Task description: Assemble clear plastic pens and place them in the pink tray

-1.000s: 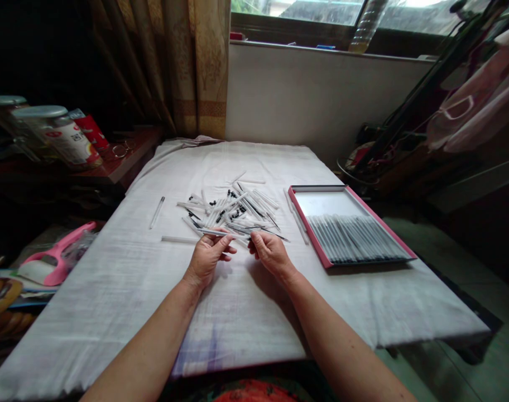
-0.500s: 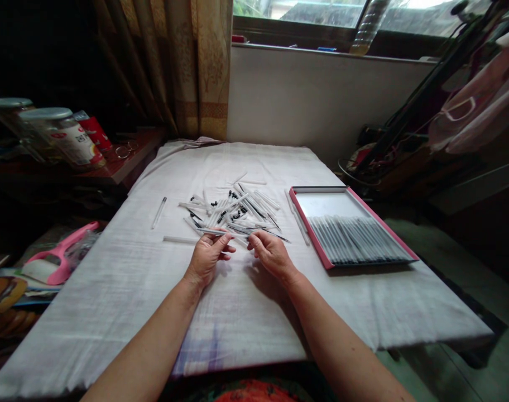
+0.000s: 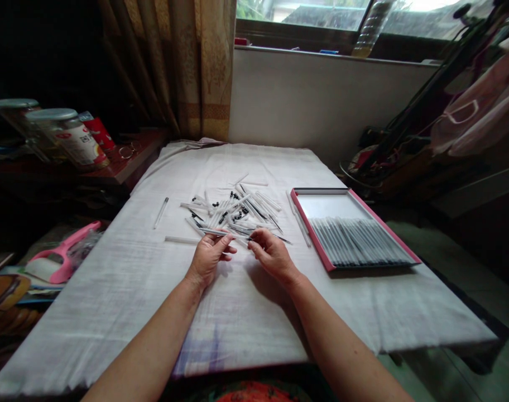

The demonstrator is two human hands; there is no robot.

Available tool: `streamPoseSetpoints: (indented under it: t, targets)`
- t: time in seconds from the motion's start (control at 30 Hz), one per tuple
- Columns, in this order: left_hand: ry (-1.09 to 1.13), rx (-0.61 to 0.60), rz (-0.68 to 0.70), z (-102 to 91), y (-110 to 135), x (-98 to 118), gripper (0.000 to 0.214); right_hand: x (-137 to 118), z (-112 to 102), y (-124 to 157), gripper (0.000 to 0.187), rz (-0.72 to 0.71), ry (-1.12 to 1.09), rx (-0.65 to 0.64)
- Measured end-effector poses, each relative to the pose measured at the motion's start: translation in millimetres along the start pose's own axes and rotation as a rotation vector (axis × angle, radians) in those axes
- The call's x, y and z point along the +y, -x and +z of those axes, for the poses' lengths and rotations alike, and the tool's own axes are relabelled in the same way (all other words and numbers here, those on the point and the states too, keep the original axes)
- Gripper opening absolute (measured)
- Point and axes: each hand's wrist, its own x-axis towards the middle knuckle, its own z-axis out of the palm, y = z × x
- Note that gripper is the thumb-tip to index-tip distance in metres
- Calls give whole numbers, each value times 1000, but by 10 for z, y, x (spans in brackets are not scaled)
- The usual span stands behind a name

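My left hand [image 3: 208,258] is closed, with a pen barrel [image 3: 215,231] pinched between thumb and fingers; the barrel is whitish, slim and points to the right. Just to its right, my right hand [image 3: 274,258] pinches a small dark piece [image 3: 250,239] at the fingertips, too small to name surely. The two hands are a short gap apart. Beyond them lies a loose pile of clear pen barrels [image 3: 254,196], dark refills [image 3: 260,209] and small black caps [image 3: 215,204].
On the right, a pink-edged box [image 3: 317,240] holds a row of pens [image 3: 355,241]. Loose barrels [image 3: 298,219] lie along its left side. A single pen [image 3: 161,213] is at the left on the white cloth [image 3: 133,279]. Jars [image 3: 76,139] stand on a side table.
The right hand's fingers have shifted slightly, and the dark piece at their tips now shows more. My left hand keeps its hold on the pen barrel. The view has moved slightly.
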Motion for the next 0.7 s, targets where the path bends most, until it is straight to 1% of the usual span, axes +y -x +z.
streamPoseSetpoints:
  t: [0.03,0.13,0.27,0.33,0.43,0.5,0.57,0.7]
  targets:
    - [-3,0,0,-1,0,0,58,0,0,0,12,-2,7,-12]
    - [-17,0,2,-7,-1,-3,58,-12,-2,1,17,2,41,-37]
    - [-36,-2,13,-13,-6,-9,55,-33,-4,6,14,-10,16,-5]
    - [-37,-5,12,-15,-9,-13,56,-37,-8,8,11,-20,21,-14]
    - [-31,-3,12,-17,-9,-15,56,-39,-16,10,17,-13,61,-39]
    - [-20,-1,13,-18,-8,-13,56,-36,-17,11,15,-9,61,-22]
    - [-11,-2,12,-18,-6,-7,56,-30,-12,13,16,-6,32,-2]
    - [-17,2,11,-12,-1,6,57,-28,-11,15,12,-17,11,-13]
